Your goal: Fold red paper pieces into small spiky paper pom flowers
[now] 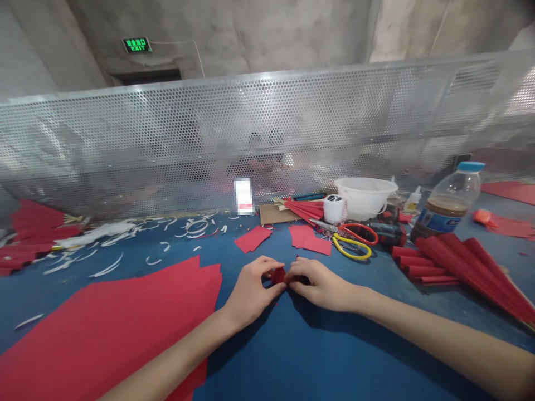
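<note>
My left hand and my right hand meet at the middle of the blue worktable. Their fingertips pinch a small folded piece of red paper, which is mostly hidden by my fingers. A large stack of red paper sheets lies under and beyond my left forearm. Two loose red paper pieces lie just beyond my hands. Red- and yellow-handled scissors rest beyond my right hand.
Pleated red paper fans lie at the right, and more lie at the left among white paper trimmings. A white bowl, a plastic bottle and cardboard stand along a perforated metal barrier.
</note>
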`<state>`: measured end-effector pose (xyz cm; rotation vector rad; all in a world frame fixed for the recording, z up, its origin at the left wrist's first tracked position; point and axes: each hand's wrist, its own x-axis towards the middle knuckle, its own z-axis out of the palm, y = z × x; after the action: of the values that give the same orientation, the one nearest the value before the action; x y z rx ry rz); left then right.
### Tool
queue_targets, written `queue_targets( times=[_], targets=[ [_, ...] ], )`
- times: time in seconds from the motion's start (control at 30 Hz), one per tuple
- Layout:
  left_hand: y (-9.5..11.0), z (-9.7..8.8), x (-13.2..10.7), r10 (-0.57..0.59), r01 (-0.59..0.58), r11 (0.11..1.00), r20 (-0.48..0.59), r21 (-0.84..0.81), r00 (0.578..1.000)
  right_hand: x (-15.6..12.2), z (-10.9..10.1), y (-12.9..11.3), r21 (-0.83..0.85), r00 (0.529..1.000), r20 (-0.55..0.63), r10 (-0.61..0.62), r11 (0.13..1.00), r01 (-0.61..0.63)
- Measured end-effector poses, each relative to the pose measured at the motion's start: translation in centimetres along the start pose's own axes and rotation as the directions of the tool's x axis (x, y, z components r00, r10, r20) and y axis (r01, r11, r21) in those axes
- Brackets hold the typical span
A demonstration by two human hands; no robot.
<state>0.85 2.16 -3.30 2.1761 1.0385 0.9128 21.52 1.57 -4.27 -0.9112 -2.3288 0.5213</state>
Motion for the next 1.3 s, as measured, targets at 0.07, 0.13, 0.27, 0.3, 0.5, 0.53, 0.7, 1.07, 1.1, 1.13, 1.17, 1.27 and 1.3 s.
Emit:
queue_targets(
  times=[0.07,0.13,0.27,0.3,0.5,0.53,0.7,1.07,1.1,1.13,1.17,1.27,1.3],
  targets=[
    [-0.1,-0.2,0.2,0.012,-0.011,1.0,0.016,-0.013,1.0,0.1,-0.1,-0.2,0.033,0.998,-0.033,0.052,0.998,-0.051],
    [-0.4,-0.6,0.4,0.023,-0.023,1.0,0.006,0.005,1.0,0.1,-0.3,-0.4,0.054,0.986,-0.105,0.13,0.991,-0.125],
    [-1.8,-1.8,1.2,-0.026,0.041,0.994,-0.149,0.098,0.989,0.3,-1.0,0.4,0.001,0.918,-0.292,0.269,0.96,-0.281],
    [-2.3,-2.1,1.4,-0.047,0.066,0.992,-0.174,0.105,0.984,0.4,-1.4,0.9,-0.059,0.905,-0.329,0.27,0.951,-0.305],
    [-3.8,-2.5,1.8,-0.051,0.073,0.987,-0.147,0.146,0.988,0.4,-5.1,5.5,-0.333,0.905,-0.376,0.2,0.882,-0.333],
    [-3.8,-2.4,1.8,-0.043,0.062,0.987,-0.13,0.148,0.991,0.2,-5.7,6.1,-0.356,0.915,-0.355,0.191,0.877,-0.321],
    [-3.6,-2.2,1.7,-0.032,0.053,0.983,-0.124,0.175,0.992,-0.6,-6.6,7.3,-0.577,0.963,-0.22,0.158,0.774,-0.259],
    [-4.0,-2.2,1.8,-0.067,0.119,0.943,-0.172,0.31,0.983,-0.5,-6.2,7.0,-0.49,0.952,-0.219,0.213,0.82,-0.296],
    [-4.1,-2.2,1.8,-0.065,0.116,0.942,-0.169,0.315,0.984,-0.4,-6.2,6.9,-0.44,0.948,-0.234,0.215,0.846,-0.301],
    [-4.1,-2.2,1.7,-0.063,0.113,0.942,-0.163,0.317,0.985,-0.4,-6.2,6.8,-0.375,0.943,-0.248,0.223,0.875,-0.306],
    [-4.1,-2.2,1.7,-0.062,0.109,0.942,-0.156,0.317,0.986,-0.3,-6.1,6.7,-0.296,0.936,-0.257,0.239,0.903,-0.312],
    [-4.0,-2.2,1.6,-0.055,0.096,0.943,-0.135,0.319,0.989,-0.2,-6.0,6.2,-0.084,0.921,-0.246,0.302,0.94,-0.331],
    [-4.0,-2.2,1.6,-0.049,0.089,0.943,-0.13,0.322,0.99,-0.1,-6.0,6.0,-0.03,0.916,-0.241,0.32,0.941,-0.336]
  ],
)
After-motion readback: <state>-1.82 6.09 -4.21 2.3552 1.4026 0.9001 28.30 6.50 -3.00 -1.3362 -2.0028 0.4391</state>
